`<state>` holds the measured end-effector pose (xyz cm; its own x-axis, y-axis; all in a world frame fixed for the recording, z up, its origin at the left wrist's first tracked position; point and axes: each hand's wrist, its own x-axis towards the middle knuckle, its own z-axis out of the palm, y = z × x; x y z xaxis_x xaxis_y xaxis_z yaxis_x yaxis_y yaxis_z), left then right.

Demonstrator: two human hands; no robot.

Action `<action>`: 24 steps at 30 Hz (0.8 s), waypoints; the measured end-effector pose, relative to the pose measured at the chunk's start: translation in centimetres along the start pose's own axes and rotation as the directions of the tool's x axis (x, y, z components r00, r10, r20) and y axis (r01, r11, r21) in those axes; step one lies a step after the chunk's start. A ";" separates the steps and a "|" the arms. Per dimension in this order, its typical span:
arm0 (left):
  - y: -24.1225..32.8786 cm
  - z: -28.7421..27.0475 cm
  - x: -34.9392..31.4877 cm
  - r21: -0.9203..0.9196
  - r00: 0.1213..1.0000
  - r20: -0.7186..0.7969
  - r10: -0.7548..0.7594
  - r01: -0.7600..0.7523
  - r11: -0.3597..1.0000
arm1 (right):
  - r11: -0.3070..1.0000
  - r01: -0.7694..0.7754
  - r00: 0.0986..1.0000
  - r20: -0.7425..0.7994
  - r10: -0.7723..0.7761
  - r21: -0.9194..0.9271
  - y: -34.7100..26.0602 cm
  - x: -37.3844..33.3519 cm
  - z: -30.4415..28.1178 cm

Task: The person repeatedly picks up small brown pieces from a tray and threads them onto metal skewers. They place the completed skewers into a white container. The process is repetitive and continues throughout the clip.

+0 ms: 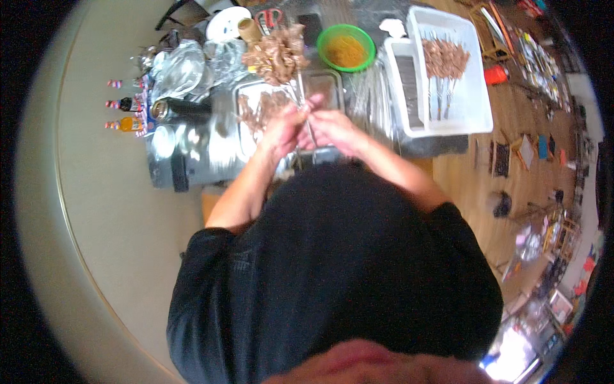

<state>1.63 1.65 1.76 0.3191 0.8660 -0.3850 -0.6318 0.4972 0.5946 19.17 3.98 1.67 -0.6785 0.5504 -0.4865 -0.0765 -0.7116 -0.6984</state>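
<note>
Both hands meet over a metal tray (pixel 241 142) at the middle of the table. My left hand (pixel 283 131) is closed around the lower sticks of a bunch of meat skewers (pixel 276 56). The brown meat is at the far end, pointing away from me. My right hand (pixel 332 131) grips the same sticks from the right, its fingers partly hidden and blurred. Loose brown meat pieces (pixel 259 107) lie in the tray, beneath and left of the hands.
A green bowl (pixel 373 57) with orange-brown contents stands behind the tray. To the right, a white plastic bin (pixel 481 105) holds more meat skewers. Clear plastic bags (pixel 182 70), a dark cylinder (pixel 185 110), several bottles (pixel 128 123) and red-handled scissors (pixel 268 18) are at the left and back.
</note>
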 end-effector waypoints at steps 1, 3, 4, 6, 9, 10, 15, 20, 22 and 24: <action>-0.8 -3.3 0.7 -0.050 0.978 0.200 -0.062 0.073 0.996 | 0.998 -0.011 1.000 0.029 0.010 0.062 0.5 0.2 -0.2; -0.5 -0.4 0.6 0.065 0.999 0.024 -0.029 0.028 0.997 | 0.997 -0.006 0.999 0.046 0.003 0.082 1.0 0.4 -1.7; -0.7 -0.4 0.9 0.123 0.999 -0.045 -0.027 0.032 0.992 | 0.998 -0.015 1.000 0.010 0.015 0.061 1.1 0.1 -2.3; 0.1 -0.5 0.9 0.688 0.959 -0.277 0.052 0.161 0.708 | 0.981 0.044 0.996 -0.072 -0.058 -0.187 0.6 0.1 -3.5; 0.9 3.3 -1.8 0.954 0.925 0.104 0.367 0.012 -0.301 | 0.770 0.182 0.977 0.026 -0.210 -0.612 0.6 0.7 -6.0; 1.1 3.2 -1.4 0.901 0.886 0.298 0.354 -0.138 -0.412 | 0.615 0.210 0.968 0.075 -0.238 -0.760 0.3 0.9 -6.3; 0.7 0.6 -0.2 0.919 0.964 0.265 0.019 -0.247 -0.306 | 0.300 0.388 0.922 0.374 -0.104 -0.872 -1.3 2.6 -6.7; -1.6 -3.3 -1.6 0.981 0.982 0.107 0.153 -0.079 -0.177 | 0.723 -0.039 0.986 0.093 0.141 -0.689 -4.2 7.5 -10.9; -1.3 -4.4 -3.1 0.972 0.974 0.009 0.225 0.044 -0.230 | 0.400 -0.135 0.879 -0.296 -0.373 -0.907 -4.3 12.9 -16.0; -1.8 -6.3 -5.5 0.918 0.967 -0.133 0.220 0.203 -0.341 | 0.353 -0.190 0.645 -0.388 -0.658 -0.916 -7.0 15.0 -18.3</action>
<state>-3.44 -4.28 -1.60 0.0759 0.9391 -0.3351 0.9287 0.0558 0.3667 22.84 25.22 -10.33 -0.1044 0.9929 -0.0577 0.7712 0.0442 -0.6351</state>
